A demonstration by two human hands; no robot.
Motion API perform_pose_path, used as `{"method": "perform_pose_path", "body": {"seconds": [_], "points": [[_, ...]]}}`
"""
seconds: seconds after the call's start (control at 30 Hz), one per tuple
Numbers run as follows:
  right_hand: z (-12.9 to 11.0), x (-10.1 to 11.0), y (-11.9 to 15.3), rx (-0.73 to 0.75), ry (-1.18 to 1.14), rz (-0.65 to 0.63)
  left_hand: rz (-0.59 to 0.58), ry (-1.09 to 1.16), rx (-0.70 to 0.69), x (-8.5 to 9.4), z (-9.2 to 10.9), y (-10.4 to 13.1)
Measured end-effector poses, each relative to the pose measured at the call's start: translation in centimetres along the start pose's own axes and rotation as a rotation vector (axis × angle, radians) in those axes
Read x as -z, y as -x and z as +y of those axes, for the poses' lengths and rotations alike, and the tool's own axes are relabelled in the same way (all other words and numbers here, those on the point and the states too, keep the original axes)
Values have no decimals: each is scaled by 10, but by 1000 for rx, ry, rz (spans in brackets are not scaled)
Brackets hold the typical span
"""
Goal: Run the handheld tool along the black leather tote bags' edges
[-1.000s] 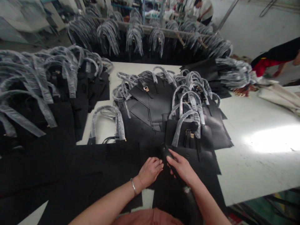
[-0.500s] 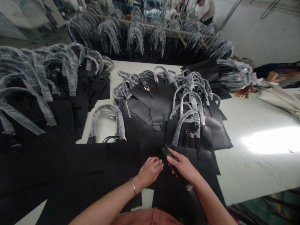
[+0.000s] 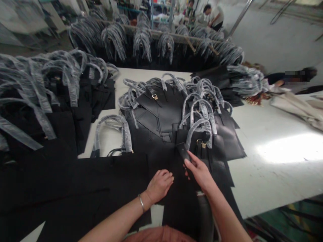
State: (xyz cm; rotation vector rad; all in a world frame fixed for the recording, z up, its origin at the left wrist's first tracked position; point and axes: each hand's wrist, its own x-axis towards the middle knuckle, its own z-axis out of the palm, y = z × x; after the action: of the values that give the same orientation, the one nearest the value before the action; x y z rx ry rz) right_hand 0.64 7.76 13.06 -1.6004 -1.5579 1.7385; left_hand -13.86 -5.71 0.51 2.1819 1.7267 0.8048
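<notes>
My left hand (image 3: 160, 184), a bracelet at its wrist, rests on a black leather-like bag panel (image 3: 126, 181) with its fingers curled and pressed together. What they grip, if anything, is hidden. Closed around a black handheld tool (image 3: 183, 153) is my right hand (image 3: 198, 168). From the tool a thick dark hose (image 3: 205, 211) runs back under my right forearm. The tool's front end points away from me, over the panels and close to a black bag piece (image 3: 218, 144) with a gold buckle (image 3: 203, 145) and plastic-wrapped handles (image 3: 199, 126).
More black bag pieces (image 3: 171, 111) with wrapped handles overlap ahead, and others (image 3: 63, 111) are heaped left. A white table (image 3: 262, 181) lies beneath. Behind it, a rack (image 3: 156, 32) carries rows of wrapped handles. Beige cloth (image 3: 297, 104) and another person (image 3: 287, 79) are at the right.
My right hand has moved the tool slightly forward and to the right, away from my left hand. My left hand stays nearly in place. The view has shifted a little.
</notes>
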Motion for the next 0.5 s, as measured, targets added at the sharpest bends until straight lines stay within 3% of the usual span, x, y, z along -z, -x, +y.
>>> {"method": "perform_pose_path", "body": {"seconds": [0.1,0.23,0.37,0.5], "points": [[4,39,18,-61,-45,57,7,-7,4,0,0,0],[32,82,50,-235,-4,82,10,-24,6,-1,1,0],[61,89,62,-325,-7,60,-7,-48,2,0,2,-2],[63,77,48,-306,-85,78,-25,-74,-14,2,3,-4]]}}
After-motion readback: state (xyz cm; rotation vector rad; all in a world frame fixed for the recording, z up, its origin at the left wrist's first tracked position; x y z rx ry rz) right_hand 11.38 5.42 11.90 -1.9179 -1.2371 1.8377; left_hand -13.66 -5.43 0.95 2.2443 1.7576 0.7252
